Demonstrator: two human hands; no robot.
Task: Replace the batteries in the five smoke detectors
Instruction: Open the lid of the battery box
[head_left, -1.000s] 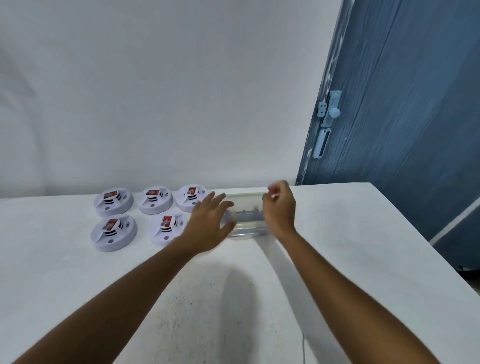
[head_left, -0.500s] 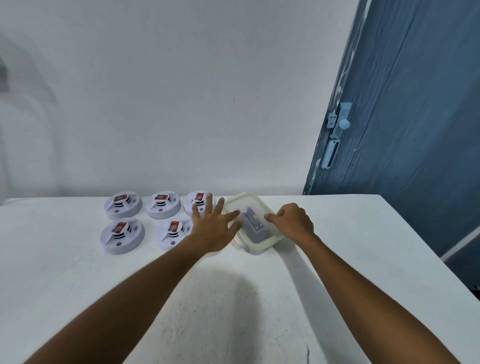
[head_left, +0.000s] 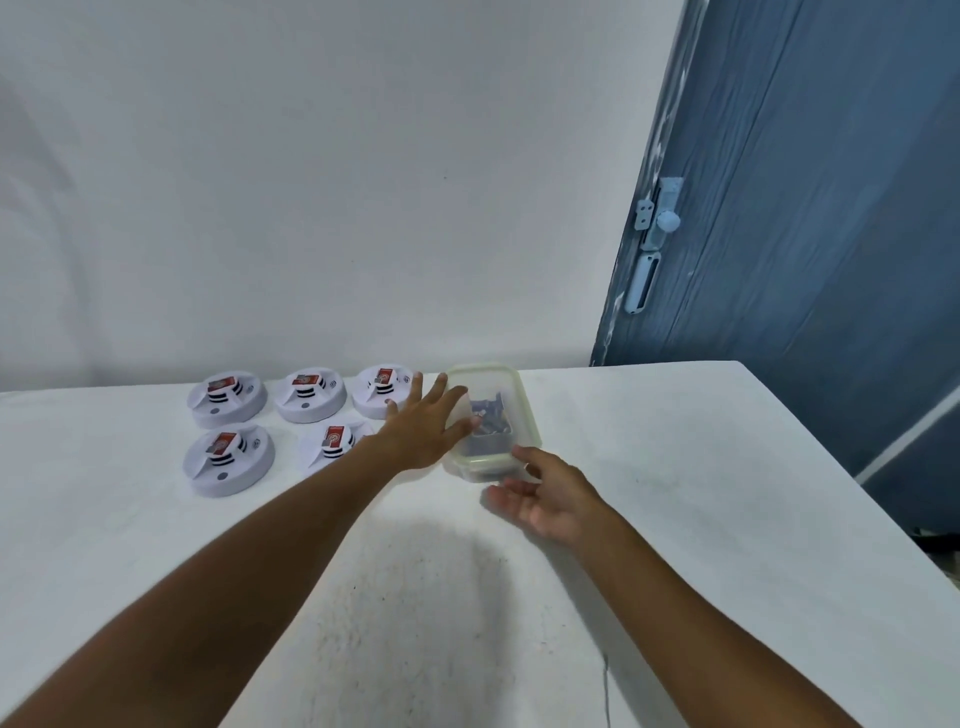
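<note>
Several white round smoke detectors lie face down in two rows at the back left of the white table, each with a red battery showing in its back. A clear lidded plastic box holding dark blue batteries stands just right of them. My left hand lies flat with straight fingers on the left side of the box's lid. My right hand is at the box's near end, palm turned up, fingers loosely spread under the near edge.
A white wall runs behind the table. A blue door with a pale latch stands at the right, past the table's right edge. A thin crack marks the table's near part.
The box has been turned so that its long side points away from me. My right hand has come off the lid and moved to the near end, palm up. My left hand stays on the lid.
</note>
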